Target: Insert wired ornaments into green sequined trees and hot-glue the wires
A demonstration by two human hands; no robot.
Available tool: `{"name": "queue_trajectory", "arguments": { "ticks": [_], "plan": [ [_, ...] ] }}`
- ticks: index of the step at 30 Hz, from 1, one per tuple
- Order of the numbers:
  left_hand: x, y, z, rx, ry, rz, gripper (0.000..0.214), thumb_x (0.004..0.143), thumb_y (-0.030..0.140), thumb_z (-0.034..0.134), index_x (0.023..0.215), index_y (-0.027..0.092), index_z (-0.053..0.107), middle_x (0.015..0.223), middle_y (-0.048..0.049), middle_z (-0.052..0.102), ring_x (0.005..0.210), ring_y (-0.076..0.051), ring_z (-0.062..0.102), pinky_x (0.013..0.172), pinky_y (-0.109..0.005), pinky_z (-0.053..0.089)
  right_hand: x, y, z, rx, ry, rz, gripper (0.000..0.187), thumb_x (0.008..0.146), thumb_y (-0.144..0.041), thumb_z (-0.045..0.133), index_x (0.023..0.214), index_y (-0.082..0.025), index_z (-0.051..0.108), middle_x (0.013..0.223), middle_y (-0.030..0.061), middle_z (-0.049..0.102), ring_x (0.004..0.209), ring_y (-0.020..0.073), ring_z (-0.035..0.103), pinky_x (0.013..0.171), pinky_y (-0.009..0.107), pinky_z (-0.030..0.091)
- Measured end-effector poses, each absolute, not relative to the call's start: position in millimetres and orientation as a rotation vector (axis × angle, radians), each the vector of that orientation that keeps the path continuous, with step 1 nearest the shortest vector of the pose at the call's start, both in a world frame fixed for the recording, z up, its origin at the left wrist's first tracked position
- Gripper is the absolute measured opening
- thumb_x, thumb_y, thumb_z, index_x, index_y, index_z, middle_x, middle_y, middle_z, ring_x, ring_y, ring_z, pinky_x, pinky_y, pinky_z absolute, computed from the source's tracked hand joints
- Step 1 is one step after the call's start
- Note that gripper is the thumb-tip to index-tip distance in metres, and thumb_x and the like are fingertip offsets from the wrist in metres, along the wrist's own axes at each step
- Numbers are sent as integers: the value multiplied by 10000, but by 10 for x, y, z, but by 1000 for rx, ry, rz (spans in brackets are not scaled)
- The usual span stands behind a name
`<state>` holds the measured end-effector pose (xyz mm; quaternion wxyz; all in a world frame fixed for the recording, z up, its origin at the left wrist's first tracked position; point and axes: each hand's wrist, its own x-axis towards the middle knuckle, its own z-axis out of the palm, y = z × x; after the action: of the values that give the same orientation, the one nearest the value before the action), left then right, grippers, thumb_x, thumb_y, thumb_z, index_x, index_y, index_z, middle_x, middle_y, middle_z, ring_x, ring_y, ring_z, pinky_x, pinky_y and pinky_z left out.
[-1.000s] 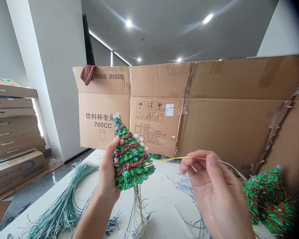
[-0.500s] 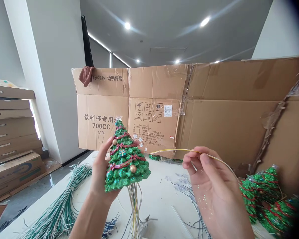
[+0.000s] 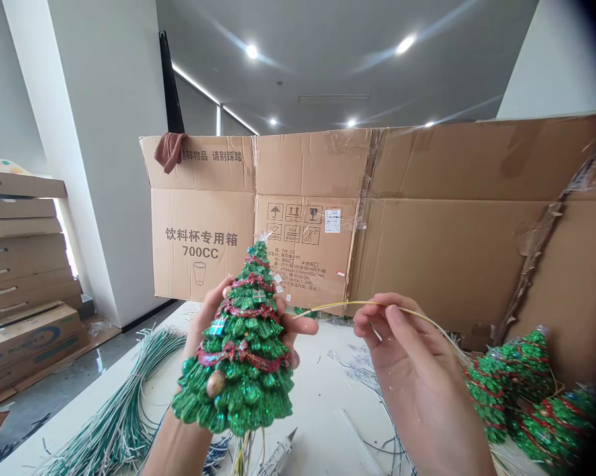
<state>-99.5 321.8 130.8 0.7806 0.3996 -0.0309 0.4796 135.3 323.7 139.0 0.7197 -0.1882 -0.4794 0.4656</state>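
Note:
My left hand (image 3: 203, 324) is closed around a glittery green Christmas tree ornament (image 3: 243, 357) with red garlands, gold balls and small gift shapes. The tree leans slightly to the right, its base tilted toward me. In my right hand (image 3: 417, 370) a thin yellow wire (image 3: 347, 304) is pinched between thumb and fingers. The wire's free end reaches left to the fingers of my left hand behind the tree; whether it touches the ornament cannot be seen. Under the tree, yellow and white wires (image 3: 242, 456) and a glue gun's pointed nozzle (image 3: 291, 437) partly show.
A bundle of green and white wires (image 3: 124, 403) lies on the white table (image 3: 322, 396) at left. Several finished-looking tree ornaments (image 3: 521, 370) sit at right. Near the middle are a clear glue stick (image 3: 360, 439) and dark wires. Cardboard (image 3: 298, 165) stands behind the table.
The tree has turned and come lower and closer, with its base swung toward me. My left fingers now show at the wire's tip. My right hand shifted slightly left, still pinching the wire.

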Motion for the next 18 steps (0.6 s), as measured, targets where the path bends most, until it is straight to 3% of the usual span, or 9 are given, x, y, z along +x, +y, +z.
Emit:
{"name": "queue_trajectory", "arguments": {
  "ticks": [7,11,18],
  "plan": [
    [-1056,3277,1275,926,-99,1039,588,942,670,651,1120,121,764,988,-144,779,916,-295,742,868,-404,586,1359,3214,1368,-380,-1098,1116,137,981,-384,792,978,-263,856,895,23,717,791,138,620,731,236,566],
    [-1015,3215,1292,909,-78,1039,613,1010,660,543,1165,105,749,1001,-146,762,924,-292,743,869,-405,579,1361,3214,1366,-380,-1077,1166,144,961,-383,806,975,-248,855,881,27,709,758,127,598,701,215,548],
    [-1006,3235,1301,914,-69,1049,613,1003,653,551,1184,100,744,1021,-155,757,943,-300,744,889,-428,580,1389,3229,1383,-422,-998,1270,177,900,-407,836,895,-231,826,775,11,607,698,124,539,640,214,516]
  ]
}}
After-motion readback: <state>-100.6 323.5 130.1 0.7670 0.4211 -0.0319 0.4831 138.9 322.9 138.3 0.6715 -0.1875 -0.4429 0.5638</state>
